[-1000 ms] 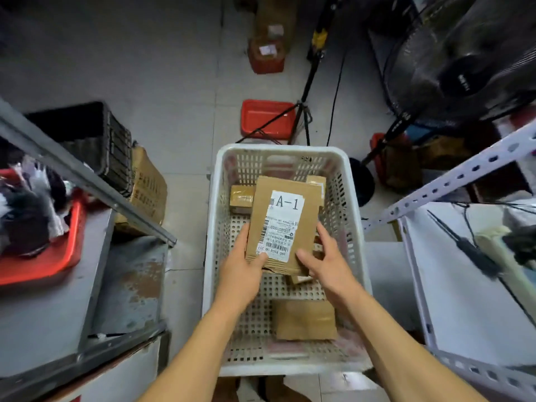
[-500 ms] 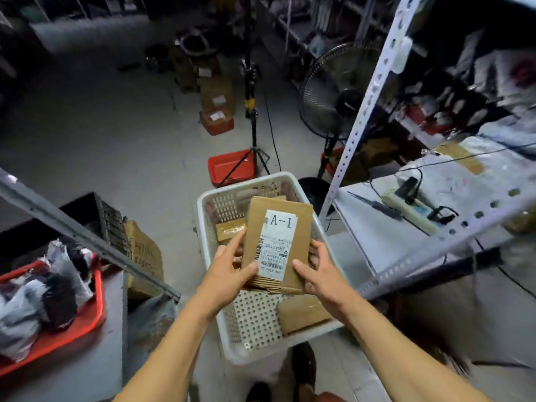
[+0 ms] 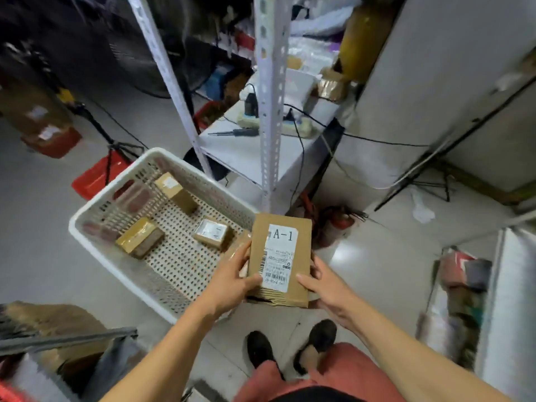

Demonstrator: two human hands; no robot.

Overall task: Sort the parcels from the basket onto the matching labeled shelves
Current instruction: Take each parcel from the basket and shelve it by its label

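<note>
A flat brown cardboard parcel [image 3: 301, 248] with a white label reading A-1 is held up in front of me, just right of the basket. My left hand [image 3: 232, 282] grips its lower left edge with the thumb on the front. My right hand [image 3: 324, 285] grips its lower right edge. The white perforated basket [image 3: 95, 245] stands on the floor to the left. Inside it lie three small brown parcels: one at the back [image 3: 175, 192], a taped one at the left [image 3: 139, 237], and one with a white label [image 3: 213, 233].
A white metal shelf upright [image 3: 271, 111] rises straight ahead, with a low shelf board [image 3: 249, 152] carrying a power strip and cables. Red bins and a tripod stand on the floor at left. A fire extinguisher [image 3: 336, 224] lies behind the parcel. White shelving [image 3: 499, 300] stands at right.
The A-1 parcel has come up out of the basket and moved right in both hands. The view has swung right, so the basket now lies to the left.
</note>
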